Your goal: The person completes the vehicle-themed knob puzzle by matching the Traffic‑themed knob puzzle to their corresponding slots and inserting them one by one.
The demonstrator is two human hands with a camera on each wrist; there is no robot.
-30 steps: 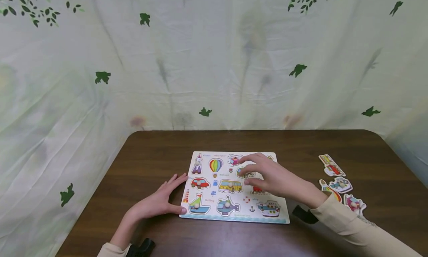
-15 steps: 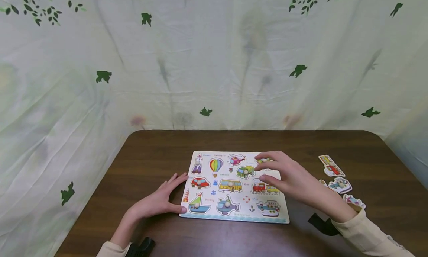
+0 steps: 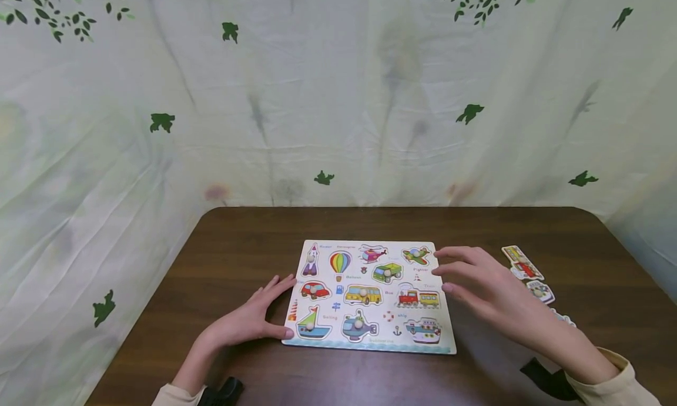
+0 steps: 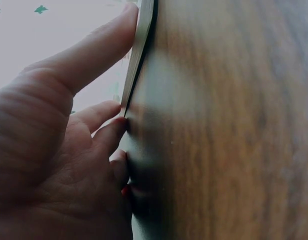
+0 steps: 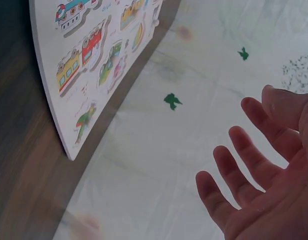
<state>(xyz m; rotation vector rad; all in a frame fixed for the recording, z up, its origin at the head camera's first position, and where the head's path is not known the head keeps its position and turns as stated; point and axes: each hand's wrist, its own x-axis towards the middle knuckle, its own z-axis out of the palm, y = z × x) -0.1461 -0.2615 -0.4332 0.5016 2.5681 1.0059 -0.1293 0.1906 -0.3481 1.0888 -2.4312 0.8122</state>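
A white puzzle board (image 3: 388, 326) printed with vehicles lies flat on the table, several of its pictures bearing round knobs. Among these are a bus (image 3: 363, 294), a submarine (image 3: 359, 326) and a train (image 3: 418, 298). My left hand (image 3: 248, 319) rests at the board's left edge, thumb at the lower corner and fingers spread further up. In the left wrist view its fingertips meet the board's edge. Beyond the right edge hovers my right hand (image 3: 494, 294), with its relaxed fingers towards the plane (image 3: 416, 255). The right wrist view shows nothing between those fingers.
Several loose cut-out pieces (image 3: 522, 263) lie on the dark wooden table (image 3: 254, 230) at the right, some partly behind the right forearm. A pale curtain (image 3: 338, 100) with green leaf shapes hangs behind the table's far edge.
My right hand has moved from over the board's middle to the right, past its edge, uncovering the helicopter, green car, train and plane. The left hand has stayed in place.
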